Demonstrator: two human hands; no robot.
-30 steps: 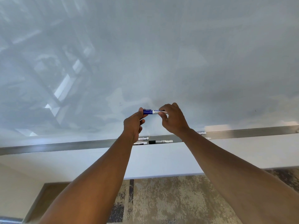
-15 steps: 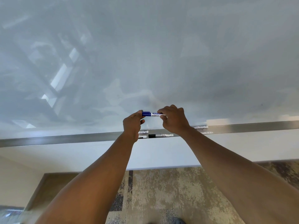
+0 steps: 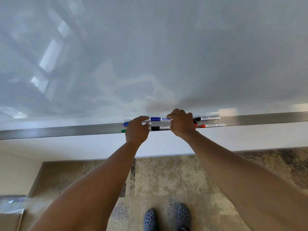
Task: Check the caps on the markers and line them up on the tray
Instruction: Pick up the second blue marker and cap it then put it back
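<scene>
Brushed metal forms the long tray that runs under the whiteboard, and both hands are at its middle. The right hand is closed around the white barrel end of a blue-capped marker, which lies level, parallel to the tray and close to the board. The left hand reaches to the same marker from the other side; its forefinger stretches toward the blue cap, but I cannot tell if it really grips the cap or only touches it. Under this marker, between the two hands, a black-capped marker lies on the tray. At the left of the left hand, two coloured ends show from behind it: a blue end and, nearer the front edge, a green end. At the right of the right hand, two more markers lie flat on the tray, apart from each other: a second black-capped marker near the board and a red-capped marker near the front edge. Below the tray there is a white wall, then a patterned carpet, and the person's two dark perforated clogs stand on it.
</scene>
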